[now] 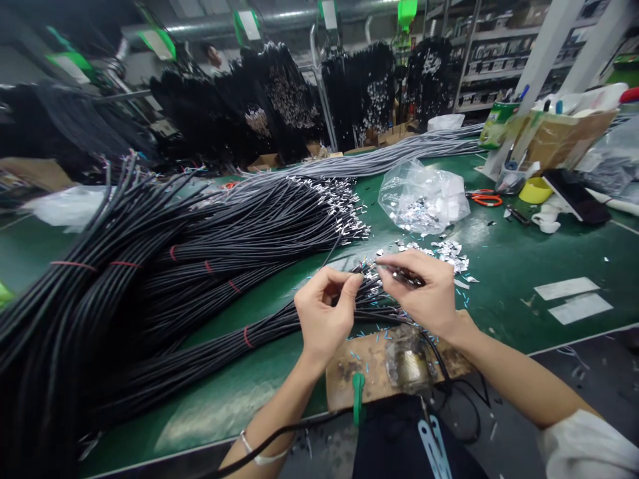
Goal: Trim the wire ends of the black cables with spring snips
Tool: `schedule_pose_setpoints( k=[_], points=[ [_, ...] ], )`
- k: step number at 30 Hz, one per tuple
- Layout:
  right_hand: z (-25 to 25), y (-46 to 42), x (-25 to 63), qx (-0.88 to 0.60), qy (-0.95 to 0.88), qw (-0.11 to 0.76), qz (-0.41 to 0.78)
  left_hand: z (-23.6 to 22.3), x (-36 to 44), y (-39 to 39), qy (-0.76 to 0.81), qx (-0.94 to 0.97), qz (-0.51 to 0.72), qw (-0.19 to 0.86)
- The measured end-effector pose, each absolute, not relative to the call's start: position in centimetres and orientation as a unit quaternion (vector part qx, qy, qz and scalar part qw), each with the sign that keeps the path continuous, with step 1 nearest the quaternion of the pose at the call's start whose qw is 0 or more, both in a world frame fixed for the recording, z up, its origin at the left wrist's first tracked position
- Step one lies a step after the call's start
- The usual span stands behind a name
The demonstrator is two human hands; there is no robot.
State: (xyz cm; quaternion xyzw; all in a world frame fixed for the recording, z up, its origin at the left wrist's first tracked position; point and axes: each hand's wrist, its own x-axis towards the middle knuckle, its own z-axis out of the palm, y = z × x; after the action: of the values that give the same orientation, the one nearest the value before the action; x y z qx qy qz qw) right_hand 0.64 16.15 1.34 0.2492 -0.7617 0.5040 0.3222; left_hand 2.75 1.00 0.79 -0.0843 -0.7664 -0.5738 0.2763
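Observation:
My left hand [327, 313] pinches a black cable [357, 269] close to its stripped end, where thin coloured wires show. Facing it, my right hand [424, 293] is closed around a small dark metallic hand tool [407, 277] whose kind I cannot make out. The right fingertips are close to the wire ends. Beneath both hands runs a bundle of black cables [274, 322], bound with a red tie [247, 336]. Its stripped ends lie by a brown board [344, 382] scattered with small blue bits.
Larger black cable bundles [239, 233] cover the table's left side. A plastic bag of scraps [424, 196] stands beyond my hands, near orange-handled scissors [485, 197]. A phone [576, 195] and white strips [566, 288] lie rightward. A metallic block [410, 366] sits on the board.

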Motion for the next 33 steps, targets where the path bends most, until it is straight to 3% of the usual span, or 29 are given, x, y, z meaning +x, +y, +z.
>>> schedule_pose_setpoints(
  k=[3, 6, 13, 17, 20, 24, 26, 27, 31, 33],
  points=[
    [1.1, 16.4, 1.1, 0.286, -0.747, 0.426, 0.422, 0.9, 2.8, 1.2, -0.768, -0.073, -0.577, 0.267],
    [0.8, 16.5, 1.2, 0.329, -0.743, 0.474, 0.338, 1.0, 2.8, 1.3, -0.769, -0.068, -0.579, 0.261],
    [0.4, 16.7, 1.0, 0.349, -0.775, 0.452, 0.272, 0.9, 2.8, 1.1, -0.775, -0.082, -0.577, 0.245],
    [0.9, 16.7, 1.0, 0.332, -0.77, 0.419, 0.348, 0.9, 2.8, 1.0, -0.783, -0.099, -0.568, 0.236],
    [1.6, 16.6, 0.5, 0.251, -0.759, 0.278, 0.532, 1.0, 2.7, 0.8, -0.791, -0.124, -0.552, 0.232],
    [2.2, 16.5, -0.4, 0.137, -0.657, -0.076, 0.737, 0.9, 2.4, 0.4, -0.81, -0.146, -0.52, 0.227],
    [2.3, 16.4, -0.4, 0.13, -0.639, -0.125, 0.747, 0.8, 2.4, 0.3, -0.816, -0.145, -0.514, 0.22],
    [2.3, 16.4, -0.3, 0.14, -0.659, -0.096, 0.732, 0.7, 2.4, 0.3, -0.817, -0.143, -0.515, 0.216],
    [2.1, 16.2, 0.6, 0.184, -0.759, 0.179, 0.599, 0.7, 2.4, 0.7, -0.812, -0.118, -0.539, 0.19],
    [1.9, 16.2, 0.8, 0.185, -0.759, 0.22, 0.585, 0.8, 2.4, 0.9, -0.802, -0.102, -0.56, 0.181]
  ],
)
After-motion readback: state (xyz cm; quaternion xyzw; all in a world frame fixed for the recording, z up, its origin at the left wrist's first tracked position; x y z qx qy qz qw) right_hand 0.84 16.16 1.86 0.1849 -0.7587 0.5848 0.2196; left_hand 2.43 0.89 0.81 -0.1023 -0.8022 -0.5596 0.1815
